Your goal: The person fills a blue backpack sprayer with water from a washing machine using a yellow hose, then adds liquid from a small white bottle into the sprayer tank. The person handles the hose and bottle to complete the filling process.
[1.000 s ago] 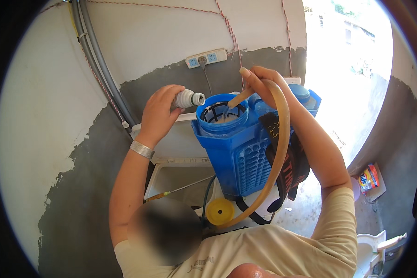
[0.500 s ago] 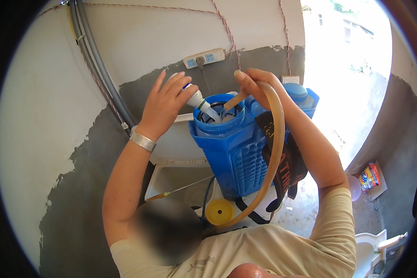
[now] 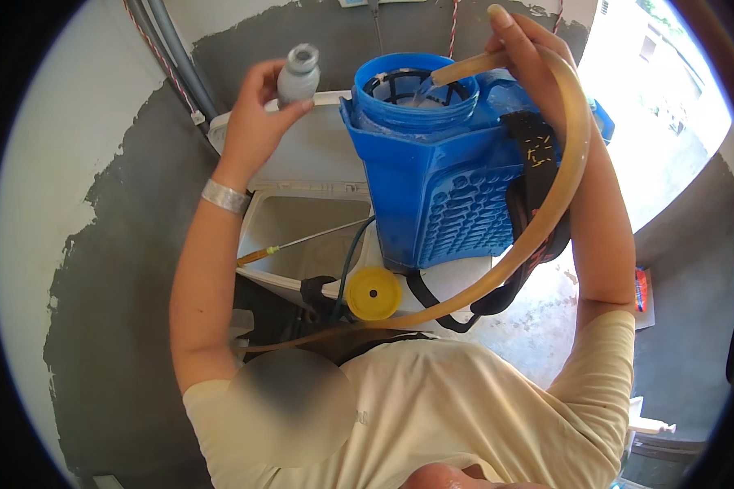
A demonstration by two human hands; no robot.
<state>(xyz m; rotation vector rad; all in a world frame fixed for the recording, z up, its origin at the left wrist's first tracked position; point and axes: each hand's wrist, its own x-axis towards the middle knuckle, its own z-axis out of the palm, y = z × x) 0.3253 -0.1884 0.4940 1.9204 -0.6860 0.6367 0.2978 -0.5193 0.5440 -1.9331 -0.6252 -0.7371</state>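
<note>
A blue backpack sprayer tank (image 3: 436, 196) stands on a white box with its round mouth open and a black strainer inside. My right hand (image 3: 520, 50) holds the end of a tan rubber hose (image 3: 546, 212) over that mouth, and water runs from it into the tank. The hose loops down past the tank's right side and back under it. My left hand (image 3: 257, 122) grips a small grey bottle (image 3: 298, 75), held upright to the left of the tank, its open neck up. A silver bracelet is on my left wrist.
The white box (image 3: 302, 159) has an open compartment below holding a thin spray lance (image 3: 302, 243). A yellow cap (image 3: 373, 293) and black straps sit at the tank's foot. Grey pipes run down the patchy grey wall at upper left. A bright floor lies to the right.
My left hand has drawn the grey bottle back from the tank's mouth and turned it upright. My right hand keeps the hose over the mouth. The view has tilted down.
</note>
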